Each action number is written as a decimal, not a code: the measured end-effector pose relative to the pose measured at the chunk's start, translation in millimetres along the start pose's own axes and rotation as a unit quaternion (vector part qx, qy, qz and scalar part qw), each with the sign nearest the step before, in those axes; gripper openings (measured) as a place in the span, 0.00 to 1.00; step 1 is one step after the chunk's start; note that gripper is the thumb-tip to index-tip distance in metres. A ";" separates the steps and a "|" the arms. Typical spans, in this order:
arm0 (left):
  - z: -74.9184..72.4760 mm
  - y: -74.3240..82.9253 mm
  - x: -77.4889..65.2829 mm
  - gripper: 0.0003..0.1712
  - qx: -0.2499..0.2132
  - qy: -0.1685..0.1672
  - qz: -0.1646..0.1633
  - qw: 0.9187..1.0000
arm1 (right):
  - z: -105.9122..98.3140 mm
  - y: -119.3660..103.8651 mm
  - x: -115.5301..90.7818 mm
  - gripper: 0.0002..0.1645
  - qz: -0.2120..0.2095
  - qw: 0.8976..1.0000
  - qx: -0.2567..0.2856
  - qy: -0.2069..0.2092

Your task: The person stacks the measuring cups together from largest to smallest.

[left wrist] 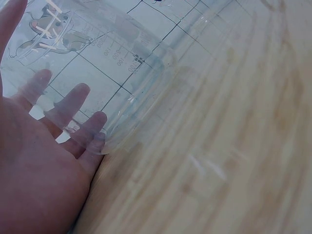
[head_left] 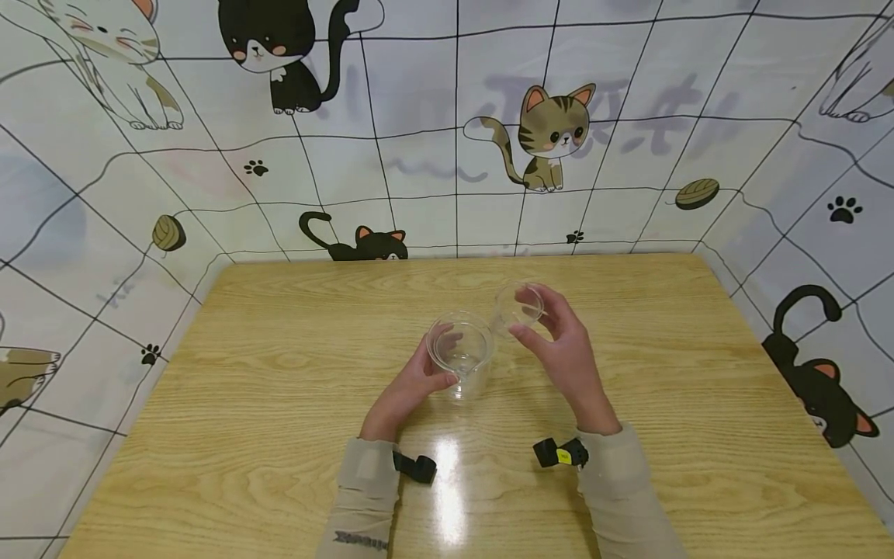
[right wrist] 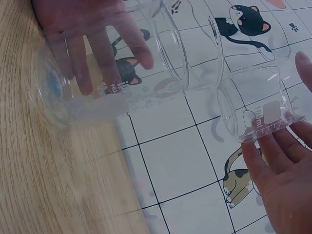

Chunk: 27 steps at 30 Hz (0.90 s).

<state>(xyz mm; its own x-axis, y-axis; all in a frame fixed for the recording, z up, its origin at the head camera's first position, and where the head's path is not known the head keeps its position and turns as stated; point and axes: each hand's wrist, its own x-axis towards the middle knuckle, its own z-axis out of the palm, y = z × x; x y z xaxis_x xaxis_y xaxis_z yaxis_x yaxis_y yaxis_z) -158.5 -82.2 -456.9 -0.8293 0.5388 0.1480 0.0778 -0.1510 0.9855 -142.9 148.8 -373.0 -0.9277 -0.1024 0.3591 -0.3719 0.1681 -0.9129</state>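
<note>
Steadying, large beaker (head_left: 471, 353): stands on the tabletop (head_left: 279, 373), slightly below centre, with the left hand (head_left: 415, 378) at its eight o'clock side; this side hold probably keeps the vessel upright and its mouth unobstructed.
Left grip: fingers spread along the far wall, thumb across the near wall at about six o'clock, clasping the large beaker.
Small beaker (head_left: 514, 310): raised off the tabletop, two o'clock from the large beaker, base near that vessel's rim; roughly upright, with white volume print on its wall. Contact with the rim cannot be confirmed.
Right grip: thumb and fingers pinching the small beaker's sides, the right hand (head_left: 569, 345) at its four o'clock; holding by the wall presumably leaves the base free.
Forearms: left enters from seven o'clock, right from five; both angle inward, beige sleeves (head_left: 366, 489) reaching the wrists.
Contents: both walls transparent; presence of liquid cannot be determined.
</note>
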 end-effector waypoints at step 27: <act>-0.8 -1.7 1.0 0.43 -0.002 -0.005 -0.001 1.000 | 3.4 18.5 2.2 0.33 -0.032 0.999 0.025 -0.032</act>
<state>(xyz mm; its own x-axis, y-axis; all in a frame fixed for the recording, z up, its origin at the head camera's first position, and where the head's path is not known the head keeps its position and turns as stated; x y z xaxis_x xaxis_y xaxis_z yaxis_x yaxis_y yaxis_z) -159.9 -82.1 -458.5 -0.8240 0.5469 0.1478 0.0751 -0.1531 0.9853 -151.7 148.3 -389.8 -0.8978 -0.1740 0.4046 -0.4262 0.1111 -0.8978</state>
